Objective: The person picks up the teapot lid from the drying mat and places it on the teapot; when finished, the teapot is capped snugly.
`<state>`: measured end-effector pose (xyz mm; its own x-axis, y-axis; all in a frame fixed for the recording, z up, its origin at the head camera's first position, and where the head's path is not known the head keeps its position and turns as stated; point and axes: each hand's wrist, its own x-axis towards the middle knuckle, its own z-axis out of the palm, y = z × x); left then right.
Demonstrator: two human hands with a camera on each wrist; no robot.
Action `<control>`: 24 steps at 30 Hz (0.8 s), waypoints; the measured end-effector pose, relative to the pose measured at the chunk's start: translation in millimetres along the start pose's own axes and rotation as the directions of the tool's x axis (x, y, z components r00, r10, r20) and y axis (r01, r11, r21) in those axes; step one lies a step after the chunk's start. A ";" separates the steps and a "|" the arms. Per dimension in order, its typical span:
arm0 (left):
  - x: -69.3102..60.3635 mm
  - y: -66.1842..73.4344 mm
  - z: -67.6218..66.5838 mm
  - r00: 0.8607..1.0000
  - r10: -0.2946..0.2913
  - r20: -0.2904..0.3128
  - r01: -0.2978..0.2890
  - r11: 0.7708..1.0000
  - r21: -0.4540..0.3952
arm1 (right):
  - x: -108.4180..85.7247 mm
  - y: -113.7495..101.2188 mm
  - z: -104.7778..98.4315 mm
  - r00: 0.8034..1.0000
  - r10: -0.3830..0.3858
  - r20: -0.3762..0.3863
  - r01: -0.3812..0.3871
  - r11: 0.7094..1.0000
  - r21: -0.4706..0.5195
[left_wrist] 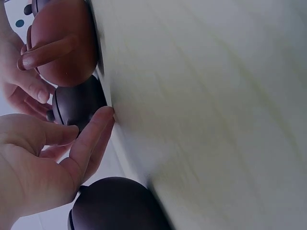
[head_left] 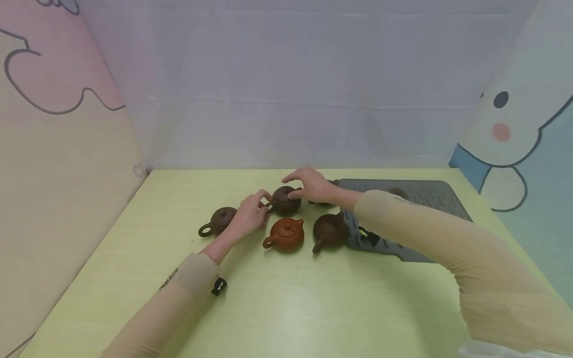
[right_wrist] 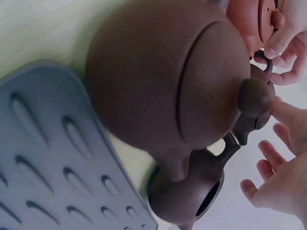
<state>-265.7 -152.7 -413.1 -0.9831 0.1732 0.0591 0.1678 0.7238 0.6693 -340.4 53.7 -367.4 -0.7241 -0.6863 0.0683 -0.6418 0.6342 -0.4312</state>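
A dark brown teapot (head_left: 286, 200) stands at the back middle of the table. My left hand (head_left: 247, 217) pinches its loop handle, clearest in the right wrist view, where that handle (right_wrist: 266, 61) sits between thumb and fingers. My right hand (head_left: 312, 185) reaches over from the right, fingers spread, its thumb at the lid. An orange-brown teapot (head_left: 287, 235) stands just in front. Another dark teapot (head_left: 222, 220) is to the left, partly behind my left hand. To the right is a larger dark teapot (head_left: 330, 230). Behind it, an uncovered teapot (right_wrist: 184, 189) shows its opening.
A grey ridged mat (head_left: 429, 191) lies at the right, under my right forearm, with a small round dark piece (head_left: 397, 192) on it. Black straps hang at both wrists. A pale curtain (head_left: 286, 99) closes off the back, and printed panels stand at both sides.
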 end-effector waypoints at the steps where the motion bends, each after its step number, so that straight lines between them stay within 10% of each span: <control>1: -0.2 0.0 -0.3 1.000 0.001 0.002 -0.001 1.000 0.003 | -0.5 1.1 -0.6 1.000 -0.002 0.010 0.002 1.000 -0.004; 14: 3.1 8.5 -12.3 0.989 -0.079 0.123 0.084 0.996 -0.033 | -15.0 24.5 -19.9 0.999 0.038 0.035 -0.036 0.997 -0.066; 24: 24.1 22.5 -29.5 0.996 0.066 0.052 -0.074 0.981 0.180 | -32.2 52.4 -38.2 0.994 0.111 0.024 -0.107 0.988 -0.115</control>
<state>-287.8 -151.9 -374.8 -0.9647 0.2554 0.0641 0.2508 0.8172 0.5189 -360.4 122.6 -357.8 -0.7846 -0.6200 -0.0013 -0.5850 0.7409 -0.3300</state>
